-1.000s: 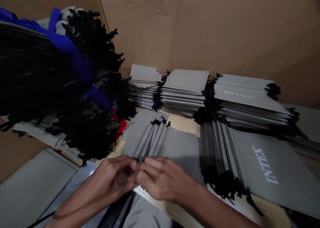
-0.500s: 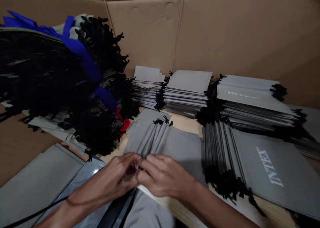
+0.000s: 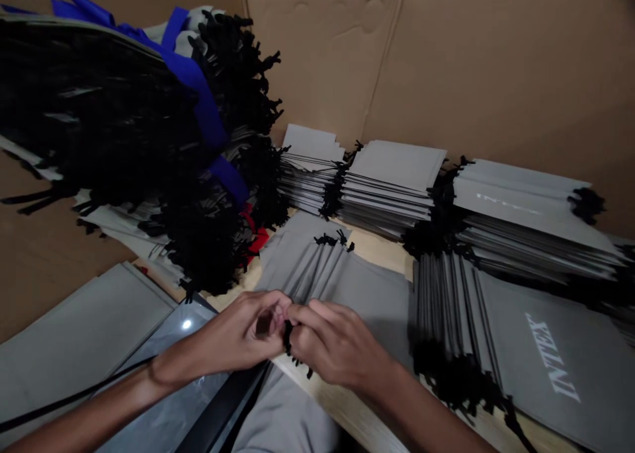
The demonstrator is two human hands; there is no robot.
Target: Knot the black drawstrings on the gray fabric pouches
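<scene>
My left hand (image 3: 253, 330) and my right hand (image 3: 335, 340) meet in front of me with fingertips pinched together. Black cord (image 3: 287, 337) shows between them, and knotted ends poke out under my right fingers; the pinch itself is mostly hidden. Just beyond my hands, a fanned row of grey fabric pouches (image 3: 317, 268) lies on the pale wooden table (image 3: 391, 251), with black cord knots at its far end. To the right, another fanned stack of grey pouches (image 3: 516, 334) shows a white INTEX print and a heap of black cord ends.
Stacked grey pouches (image 3: 397, 165) line the back by a cardboard wall (image 3: 446, 63). A large black-corded bundle with a blue strap (image 3: 198, 96) towers at left. Below it lie a flat grey panel (image 3: 74, 340) and a shiny plastic-covered surface (image 3: 173, 354).
The view has shifted, so the bundle and pouches appear further right. My hands stay pinched together, and more black cord ends show beneath my right fingers.
</scene>
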